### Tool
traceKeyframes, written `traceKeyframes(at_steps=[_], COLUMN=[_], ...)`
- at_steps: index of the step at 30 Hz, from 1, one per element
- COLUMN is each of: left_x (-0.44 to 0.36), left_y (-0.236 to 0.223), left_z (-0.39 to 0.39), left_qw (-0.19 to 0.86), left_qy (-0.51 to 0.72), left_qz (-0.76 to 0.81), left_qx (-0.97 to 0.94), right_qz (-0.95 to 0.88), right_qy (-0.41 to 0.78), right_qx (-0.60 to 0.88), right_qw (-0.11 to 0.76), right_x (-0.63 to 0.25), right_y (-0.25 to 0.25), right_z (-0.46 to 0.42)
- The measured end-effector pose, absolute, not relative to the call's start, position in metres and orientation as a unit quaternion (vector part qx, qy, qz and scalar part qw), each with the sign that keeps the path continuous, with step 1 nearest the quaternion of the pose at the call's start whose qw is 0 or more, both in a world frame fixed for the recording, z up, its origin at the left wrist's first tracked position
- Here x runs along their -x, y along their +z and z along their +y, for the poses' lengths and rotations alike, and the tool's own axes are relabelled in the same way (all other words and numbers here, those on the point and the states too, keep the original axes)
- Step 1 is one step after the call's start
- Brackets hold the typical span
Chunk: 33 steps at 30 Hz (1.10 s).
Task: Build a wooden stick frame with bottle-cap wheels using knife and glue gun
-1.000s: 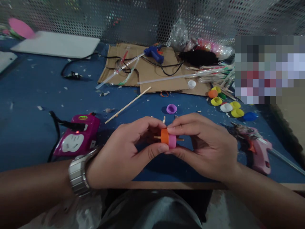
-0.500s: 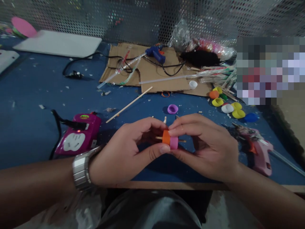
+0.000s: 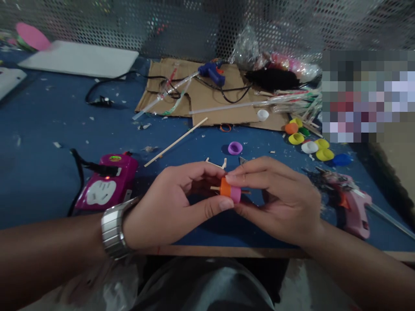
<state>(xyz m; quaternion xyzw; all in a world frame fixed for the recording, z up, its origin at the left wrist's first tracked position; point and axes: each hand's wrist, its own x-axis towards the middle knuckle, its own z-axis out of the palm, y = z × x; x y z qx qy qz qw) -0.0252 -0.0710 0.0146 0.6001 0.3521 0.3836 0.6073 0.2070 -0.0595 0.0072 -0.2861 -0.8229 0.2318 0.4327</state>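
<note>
Pinched between both my hands are an orange bottle cap point(image 3: 225, 188) and a pink bottle cap point(image 3: 236, 195), pressed face to face. A thin wooden stick point(image 3: 214, 188) pokes out on either side of the pair. My left hand point(image 3: 175, 203) grips the orange side with thumb and fingers; its thumb tip lies along the lower rim. From the right, my right hand point(image 3: 285, 198) holds the caps with fingertips on top and thumb below. Just beyond the fingers lie a purple cap point(image 3: 235, 148) and a small bent piece of stick point(image 3: 216, 164).
A magenta power strip point(image 3: 106, 183) sits at left, a pink glue gun point(image 3: 355, 207) at right. Several loose caps point(image 3: 310, 147) lie right of centre. Farther back, a blue glue gun point(image 3: 212, 73) rests on cardboard point(image 3: 223, 115). A long stick point(image 3: 175, 142) lies on the blue table.
The two caps now sit flush together, their visible step gone. My right hand has shifted slightly left, and more of the bent stick piece shows behind my fingers.
</note>
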Motion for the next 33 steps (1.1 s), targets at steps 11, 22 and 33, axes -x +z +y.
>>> traceKeyframes(at_steps=[11,22,33], left_x=[0.03,0.031,0.03], left_y=[0.017,0.015,0.017], left_z=[-0.065,-0.07,-0.073], left_qw=[0.565,0.495,0.501], left_qy=[0.409,0.412,0.417], left_qz=[0.362,0.364,0.362], left_qx=[-0.618,-0.673,-0.666], right_qz=[-0.822,-0.866,-0.872], right_qy=[0.257,0.242,0.243], right_qx=[0.299,0.269,0.249], right_qw=[0.412,0.345,0.344], right_x=[-0.217,-0.211,-0.211], right_y=[0.013,0.011,0.013], right_z=[-0.054,-0.055,-0.056])
